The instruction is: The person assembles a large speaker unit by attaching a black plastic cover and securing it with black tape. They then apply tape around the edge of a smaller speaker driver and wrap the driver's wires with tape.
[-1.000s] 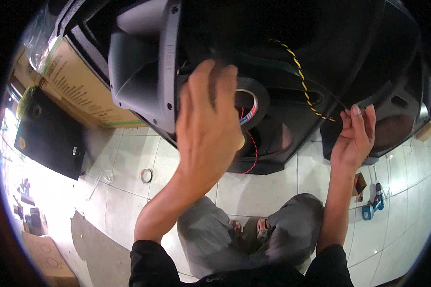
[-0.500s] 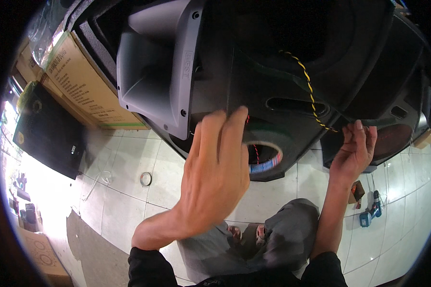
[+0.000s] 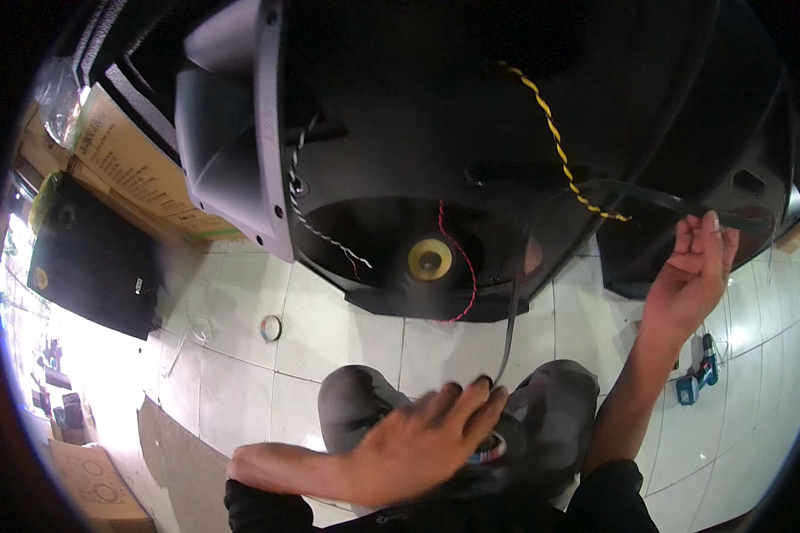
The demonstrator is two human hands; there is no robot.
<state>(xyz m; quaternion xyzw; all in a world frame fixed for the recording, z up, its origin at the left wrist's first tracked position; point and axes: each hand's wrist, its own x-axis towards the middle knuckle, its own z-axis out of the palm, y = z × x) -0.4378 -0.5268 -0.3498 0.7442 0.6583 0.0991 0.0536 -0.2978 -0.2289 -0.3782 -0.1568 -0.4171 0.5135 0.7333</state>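
Note:
My left hand is closed low over my lap on a roll of black tape; part of its printed inner core shows below the fingers. A long dark strip of tape rises from that hand and bends right across the black speaker cabinet. Its other end is pinched in my right hand, raised at the right. Just left of those fingers hangs a twisted yellow-and-black wire. A red-and-black wire and a white-and-black wire dangle near a yellow-rimmed cone in a cabinet opening.
A grey horn is at the cabinet's upper left. Cardboard boxes and a dark panel stand at the left. On the tiled floor lie a small tape ring and a blue-and-black cordless drill.
My left hand has come down toward my lap with the tape roll, which lay on the cabinet. The strip now stretches between my hands. My right hand moved right, apart from the yellow-and-black wire.

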